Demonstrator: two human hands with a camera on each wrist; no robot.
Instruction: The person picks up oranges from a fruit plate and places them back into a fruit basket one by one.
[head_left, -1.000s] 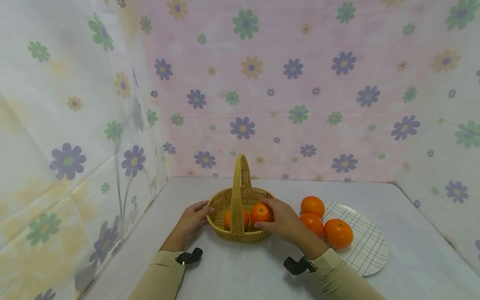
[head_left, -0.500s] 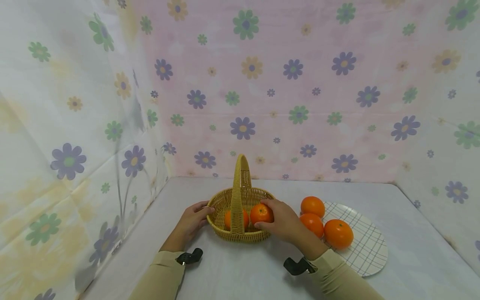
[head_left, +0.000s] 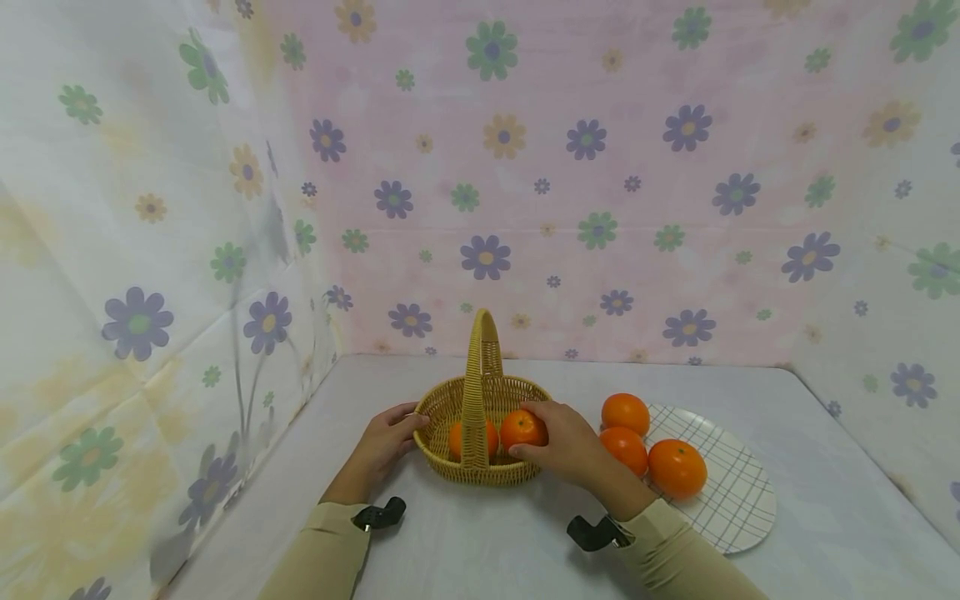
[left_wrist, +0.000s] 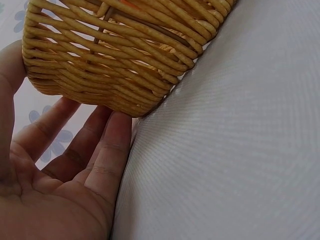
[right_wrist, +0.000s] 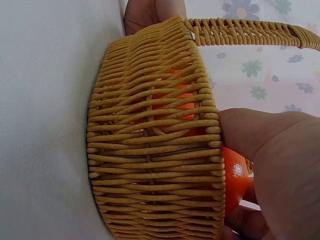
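Observation:
A yellow wicker basket with a tall hooped handle stands upright on the table. My left hand grips its left end; in the left wrist view the thumb is at the rim and the fingertips touch the outer wall low down. My right hand holds an orange inside the right end of the basket, thumb and fingers around it. Beside it in the basket lies another orange, partly behind the handle. The right wrist view shows the held orange above the rim, its lower part behind the weave.
Right of the basket is a white plate with a dark grid pattern. Several more oranges lie at its left side, the nearest ones close to my right forearm. Flower-printed cloth hangs behind and at both sides of the white table.

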